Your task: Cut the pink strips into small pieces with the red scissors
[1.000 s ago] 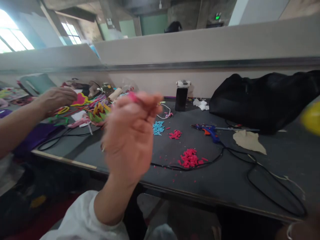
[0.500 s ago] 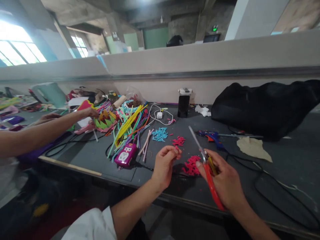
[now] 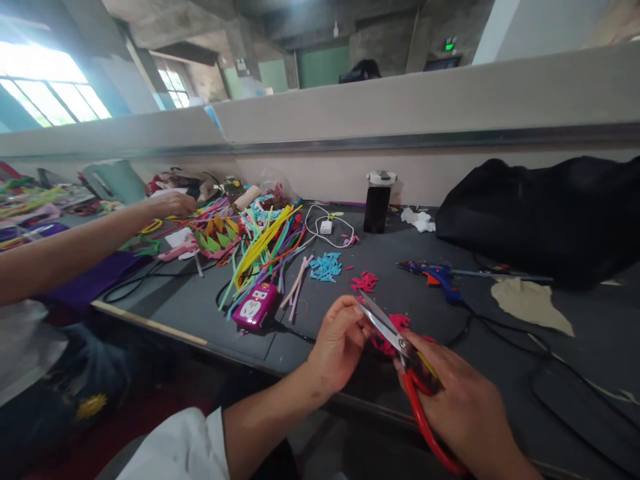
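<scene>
My right hand (image 3: 450,387) grips a pair of scissors (image 3: 417,407) by the red handles, blades slightly parted and pointing up and left. The blade tips reach the fingertips of my left hand (image 3: 340,340). Those fingers are pinched on a small red piece (image 3: 361,301), mostly hidden by the fingers and blades. Beneath the scissors lies a pile of red pieces (image 3: 400,322), partly covered. Farther back are a smaller red pile (image 3: 365,281) and a pile of blue pieces (image 3: 325,266).
A purple power socket (image 3: 256,307) and a heap of coloured pipe cleaners (image 3: 265,243) lie to the left, where another person's arm (image 3: 100,237) reaches in. A blue glue gun (image 3: 435,275), its cord and a black bag (image 3: 535,223) are on the right. A dark bottle (image 3: 377,207) stands behind.
The scissors have swung left and down, bringing their blades to my left fingertips. My left hand stays pinched. The other person's hand no longer shows the red and yellow piece.
</scene>
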The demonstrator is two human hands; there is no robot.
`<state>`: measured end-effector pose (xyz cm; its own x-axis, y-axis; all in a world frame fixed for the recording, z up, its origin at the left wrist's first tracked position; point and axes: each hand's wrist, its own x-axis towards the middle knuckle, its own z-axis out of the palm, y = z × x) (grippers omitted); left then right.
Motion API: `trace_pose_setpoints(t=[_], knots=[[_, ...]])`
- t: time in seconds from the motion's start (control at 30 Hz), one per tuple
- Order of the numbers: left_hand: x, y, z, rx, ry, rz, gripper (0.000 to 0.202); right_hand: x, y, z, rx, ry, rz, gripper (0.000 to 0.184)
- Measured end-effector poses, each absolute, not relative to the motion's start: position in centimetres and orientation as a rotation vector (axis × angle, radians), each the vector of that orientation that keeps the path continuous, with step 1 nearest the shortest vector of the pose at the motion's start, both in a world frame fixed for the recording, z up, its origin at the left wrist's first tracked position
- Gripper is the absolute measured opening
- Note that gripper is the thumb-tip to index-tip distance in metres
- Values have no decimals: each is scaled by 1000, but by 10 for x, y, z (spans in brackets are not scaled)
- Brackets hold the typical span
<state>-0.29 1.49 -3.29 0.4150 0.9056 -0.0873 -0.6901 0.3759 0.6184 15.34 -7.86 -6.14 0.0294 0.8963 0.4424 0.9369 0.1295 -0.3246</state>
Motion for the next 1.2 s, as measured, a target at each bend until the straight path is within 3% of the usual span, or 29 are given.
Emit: trace_pose_setpoints(t=[0.63,1.2], knots=[[0,7,-33,514,424,1009,15,153,-88,-64,-1570,-1863,-102,31],[1,13,-35,507,422,1017,11,147,-79,-83,-1625,-1790,-98,36]])
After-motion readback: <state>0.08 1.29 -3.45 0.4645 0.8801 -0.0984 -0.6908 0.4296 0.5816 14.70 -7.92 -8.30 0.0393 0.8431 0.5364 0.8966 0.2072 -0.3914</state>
